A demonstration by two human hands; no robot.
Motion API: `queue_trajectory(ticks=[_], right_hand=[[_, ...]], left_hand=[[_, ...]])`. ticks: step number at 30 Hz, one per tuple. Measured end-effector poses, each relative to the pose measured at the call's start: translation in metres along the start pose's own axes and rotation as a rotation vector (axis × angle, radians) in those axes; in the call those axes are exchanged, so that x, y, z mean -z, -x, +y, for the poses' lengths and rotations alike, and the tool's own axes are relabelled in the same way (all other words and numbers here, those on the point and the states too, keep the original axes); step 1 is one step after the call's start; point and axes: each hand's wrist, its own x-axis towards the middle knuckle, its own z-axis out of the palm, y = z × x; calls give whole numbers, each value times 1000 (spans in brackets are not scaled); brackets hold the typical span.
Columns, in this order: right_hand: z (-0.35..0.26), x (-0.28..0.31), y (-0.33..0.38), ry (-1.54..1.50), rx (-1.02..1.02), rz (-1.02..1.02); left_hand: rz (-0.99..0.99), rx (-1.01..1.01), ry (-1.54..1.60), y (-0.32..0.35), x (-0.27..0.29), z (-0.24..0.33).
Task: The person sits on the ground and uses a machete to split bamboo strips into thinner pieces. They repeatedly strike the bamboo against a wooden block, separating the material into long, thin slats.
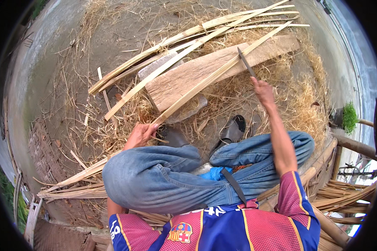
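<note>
A long pale split-bamboo strip (pixel 197 89) slants across a thick wooden plank (pixel 188 79). My left hand (pixel 141 134) grips this strip near my left knee, fingers closed round it. Out to the right, my right hand (pixel 263 91) is closed on the handle of a knife (pixel 246 62). The dark blade points away from me and lies against or just over the strip at the plank's far part; whether it touches I cannot tell. Part of the knife handle is hidden in my fist.
Stone blocks (pixel 190 108) sit by the plank. More bamboo strips (pixel 155 50) lie beyond it, and a strip bundle (pixel 75 190) rests at my left. Curly shavings (pixel 295 94) cover the ground. My shoes (pixel 232 129) are close to the plank. A bamboo pole (pixel 356 147) stands out at right.
</note>
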Motion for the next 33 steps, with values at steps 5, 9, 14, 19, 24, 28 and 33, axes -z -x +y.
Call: queue_trajectory(ticks=[5, 9, 14, 19, 24, 28, 33], right_hand=[[-101, 17, 29, -480, 109, -13], [-196, -6, 92, -256, 498, -481], [-21, -3, -1, -382, -58, 163], [48, 32, -12, -461, -379, 175], [-177, -20, 108, -475, 174, -334], [-114, -73, 96, -414, 361, 129], [-51, -11, 29, -334, -63, -44]], left_hand=[[190, -17, -126, -2, -14, 24], [274, -46, -269, 16, -14, 4], [398, 206, -215, 96, -12, -76], [288, 65, -123, 72, -9, -33], [81, -32, 65, 19, -9, 17], [-196, 238, 146, 24, 16, 17], [-254, 241, 395, 19, 2, 15]])
